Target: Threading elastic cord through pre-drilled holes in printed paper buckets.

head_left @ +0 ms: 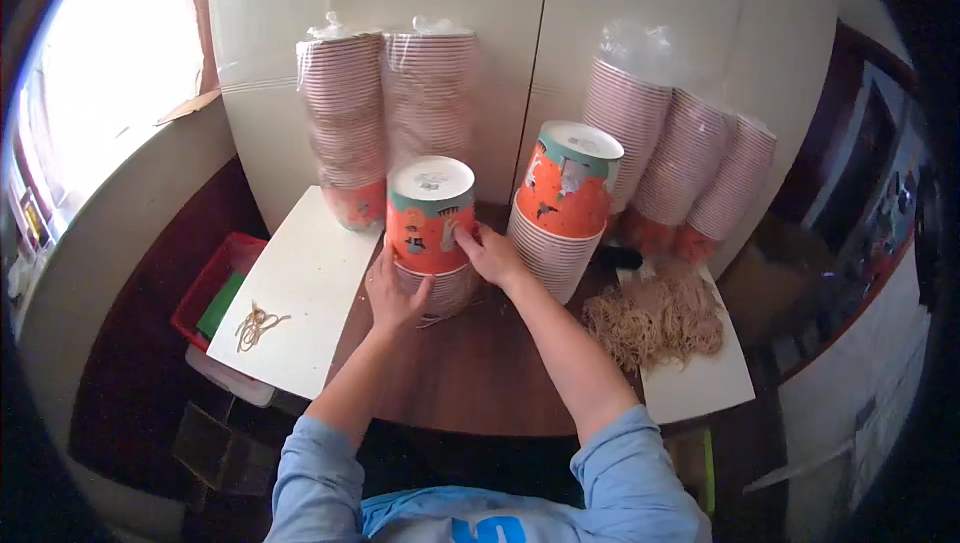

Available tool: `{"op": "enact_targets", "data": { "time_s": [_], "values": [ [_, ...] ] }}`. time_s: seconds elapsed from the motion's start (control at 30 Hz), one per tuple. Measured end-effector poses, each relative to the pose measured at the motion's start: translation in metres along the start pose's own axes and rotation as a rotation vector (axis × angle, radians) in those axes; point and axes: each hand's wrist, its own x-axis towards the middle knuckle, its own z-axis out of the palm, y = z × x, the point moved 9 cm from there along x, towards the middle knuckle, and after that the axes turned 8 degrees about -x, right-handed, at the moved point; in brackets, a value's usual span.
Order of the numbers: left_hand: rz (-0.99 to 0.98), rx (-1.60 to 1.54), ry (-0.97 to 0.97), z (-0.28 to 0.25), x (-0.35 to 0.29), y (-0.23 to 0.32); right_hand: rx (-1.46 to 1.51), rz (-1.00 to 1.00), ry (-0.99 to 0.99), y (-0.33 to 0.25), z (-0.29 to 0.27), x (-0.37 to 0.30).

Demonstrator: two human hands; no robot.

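Observation:
In the middle of the table, an upside-down orange and green printed paper bucket point(432, 228) tops a short nested stack, its white base facing up. My left hand point(395, 288) curls round the lower left side of it, thumb against the front. My right hand point(488, 253) presses on its right side, thumb on the printed wall. Fingers behind the stack are hidden. Some thin strands show by the stack's rims. To the right stands a taller upside-down stack of the same paper buckets point(565, 203), apart from my hands.
Plastic-wrapped bucket stacks point(345, 113) stand at the back left, more wrapped stacks point(680, 153) at the back right. A heap of tan strings point(655, 321) lies on the right white board point(700, 393). A few strings point(258, 328) lie on the left board point(300, 273), beside a red bin point(205, 293).

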Motion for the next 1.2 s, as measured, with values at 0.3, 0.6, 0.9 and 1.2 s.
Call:
{"op": "enact_targets", "data": {
  "time_s": [0.3, 0.6, 0.9, 1.2],
  "values": [
    [-0.022, 0.157, -0.118, -0.023, -0.068, 0.024, -0.667, -0.463, 0.715, -0.095, -0.137, -0.083],
    [0.103, 0.171, -0.392, -0.003, -0.096, 0.053, -0.776, -0.206, 0.603, -0.075, -0.223, -0.021],
    [0.080, 0.241, -0.408, 0.000, -0.101, 0.048, -0.739, -0.584, 0.831, -0.149, -0.290, -0.034],
    [0.148, 0.059, -0.284, -0.016, -0.095, 0.054, 0.403, -0.584, 1.018, -0.153, -0.354, -0.200]
  ]
}}
